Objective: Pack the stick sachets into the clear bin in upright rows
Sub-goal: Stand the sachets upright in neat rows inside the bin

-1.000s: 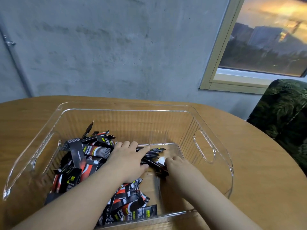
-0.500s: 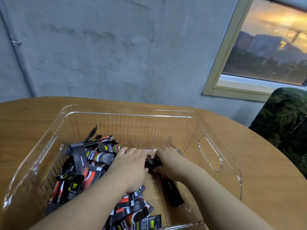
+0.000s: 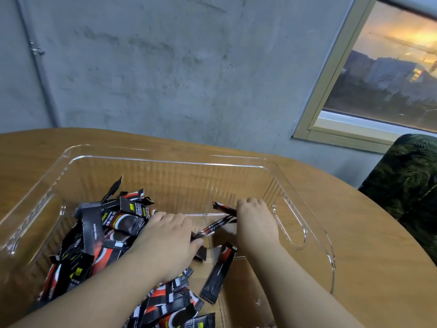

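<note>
Both hands' grip clamps black "COFFEE"-marked sachets [image 3: 214, 227]: left hand [image 3: 165, 242], right hand [image 3: 254, 220], inside clear bin [image 3: 305, 197].

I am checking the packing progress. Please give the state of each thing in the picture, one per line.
clear bin: on the table, right part bare
sachet pile: loose, jumbled, no upright rows
lone sachet: lying apart from pile
left hand: holding sachets
right hand: gripping sachets
window: closed
</note>
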Available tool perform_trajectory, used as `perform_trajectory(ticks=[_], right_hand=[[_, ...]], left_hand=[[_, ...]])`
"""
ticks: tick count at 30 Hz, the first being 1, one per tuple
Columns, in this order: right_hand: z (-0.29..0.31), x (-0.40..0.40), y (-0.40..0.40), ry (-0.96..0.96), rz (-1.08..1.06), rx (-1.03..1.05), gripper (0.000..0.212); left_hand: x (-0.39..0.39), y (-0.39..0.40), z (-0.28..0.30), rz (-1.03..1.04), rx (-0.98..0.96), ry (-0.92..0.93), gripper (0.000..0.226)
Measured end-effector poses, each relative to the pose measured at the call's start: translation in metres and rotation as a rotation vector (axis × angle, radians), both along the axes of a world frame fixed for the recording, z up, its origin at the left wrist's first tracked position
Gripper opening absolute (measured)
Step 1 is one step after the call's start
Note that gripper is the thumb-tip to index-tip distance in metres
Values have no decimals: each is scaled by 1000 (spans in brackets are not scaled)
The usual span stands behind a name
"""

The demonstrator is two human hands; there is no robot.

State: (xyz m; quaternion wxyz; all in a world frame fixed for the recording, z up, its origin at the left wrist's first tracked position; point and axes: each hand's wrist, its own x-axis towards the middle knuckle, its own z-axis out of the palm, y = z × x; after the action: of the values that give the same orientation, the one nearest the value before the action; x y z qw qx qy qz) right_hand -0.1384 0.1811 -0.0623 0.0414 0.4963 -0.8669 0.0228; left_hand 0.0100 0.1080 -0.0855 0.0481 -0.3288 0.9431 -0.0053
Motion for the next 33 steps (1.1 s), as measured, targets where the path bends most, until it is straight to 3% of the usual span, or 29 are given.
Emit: perform_trajectory(ticks=[7, 10, 14, 20, 24, 28, 33], right_hand=[[1, 1, 4, -112, 14, 6, 41], [2, 0, 4, -106, 13, 3, 33], [-2, 1, 2, -189, -15, 146, 23], [3, -2, 4, -256, 0, -5, 25], [7, -8, 12, -259, -49, 0, 36], [8, -10, 10, -221, -52, 29, 35], [6, -6, -7, -223, 11, 230, 32]], left_hand=[[-2, 0, -2, 6, 36, 169, 31], [-4, -1, -1, 19, 29, 207, 29], [-6, -2, -1, 38, 20, 238, 29], [-7, -4, -4, 34, 22, 293, 36], [-8, -6, -6, -34, 71, 286, 45], [-8, -4, -6, -115, 115, 253, 38], [-6, 0, -6, -162, 83, 126, 39]])
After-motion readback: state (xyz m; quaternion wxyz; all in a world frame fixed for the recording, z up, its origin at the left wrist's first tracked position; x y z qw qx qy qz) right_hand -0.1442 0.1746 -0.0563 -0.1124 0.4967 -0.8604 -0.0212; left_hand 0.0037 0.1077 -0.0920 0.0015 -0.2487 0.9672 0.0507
